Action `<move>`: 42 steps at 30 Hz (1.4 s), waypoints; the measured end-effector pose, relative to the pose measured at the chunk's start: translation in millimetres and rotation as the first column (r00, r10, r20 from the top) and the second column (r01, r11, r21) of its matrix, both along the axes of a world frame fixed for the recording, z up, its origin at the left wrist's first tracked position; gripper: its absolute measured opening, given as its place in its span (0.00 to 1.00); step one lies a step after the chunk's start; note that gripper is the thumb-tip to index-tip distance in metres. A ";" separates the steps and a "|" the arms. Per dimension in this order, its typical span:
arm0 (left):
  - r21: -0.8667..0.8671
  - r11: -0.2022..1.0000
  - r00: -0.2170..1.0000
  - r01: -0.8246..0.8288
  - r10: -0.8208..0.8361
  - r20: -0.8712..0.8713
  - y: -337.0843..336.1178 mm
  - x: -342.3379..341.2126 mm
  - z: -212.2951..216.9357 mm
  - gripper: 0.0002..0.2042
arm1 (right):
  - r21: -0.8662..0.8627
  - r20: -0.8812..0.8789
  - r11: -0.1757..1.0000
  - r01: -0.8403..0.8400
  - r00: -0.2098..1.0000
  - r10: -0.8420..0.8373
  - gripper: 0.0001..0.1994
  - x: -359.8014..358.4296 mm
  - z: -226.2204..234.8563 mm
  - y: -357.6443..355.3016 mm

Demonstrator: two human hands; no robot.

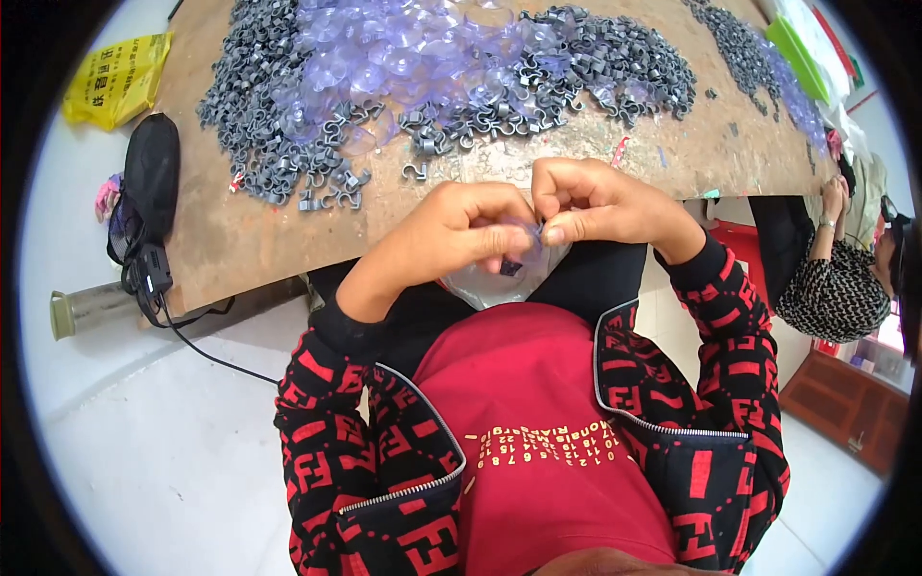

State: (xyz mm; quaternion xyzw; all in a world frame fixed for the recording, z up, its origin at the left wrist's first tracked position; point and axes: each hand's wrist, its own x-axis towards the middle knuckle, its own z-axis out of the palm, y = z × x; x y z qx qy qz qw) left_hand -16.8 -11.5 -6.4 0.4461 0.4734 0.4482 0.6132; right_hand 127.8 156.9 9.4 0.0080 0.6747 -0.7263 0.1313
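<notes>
Over the table's near edge, my left hand (471,227) is closed, its thumb and fingers around a clear violet suction cup (534,247). A dark grey piece, perhaps a clip, shows below those fingers. My right hand (605,204) meets it from the other side, thumb and forefinger pinched at the cup's edge; whatever else sits between these fingertips is hidden. Beneath both hands, a clear plastic bag (480,286) lies at my lap. Ahead on the wooden table (317,230) spreads a heap of violet suction cups (403,48) among grey plastic clips (252,86). One loose clip (415,173) lies nearer me.
A yellow bag (120,82) and a black cushioned item (152,168) with a cable are at the left edge. More clips (740,58) and a green tray (799,60) stand far right. Another person (834,278) in a patterned top sits at the right.
</notes>
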 end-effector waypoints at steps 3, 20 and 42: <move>0.050 0.966 0.953 -0.254 0.241 0.185 -0.9 3.7 -9.6 0.06 | -0.059 0.026 0.996 0.070 0.997 -0.069 0.11 2.6 4.8 -3.5; 0.026 0.939 0.917 -0.342 0.327 0.230 -14.4 41.6 -37.4 0.06 | 0.370 -0.132 0.921 0.126 0.988 -0.082 0.10 31.2 -21.7 -9.2; 0.227 0.906 0.704 -0.358 0.422 -0.572 -55.3 -5.3 6.6 0.07 | 0.783 -0.614 0.295 0.548 0.759 0.218 0.11 -79.1 -64.1 -51.9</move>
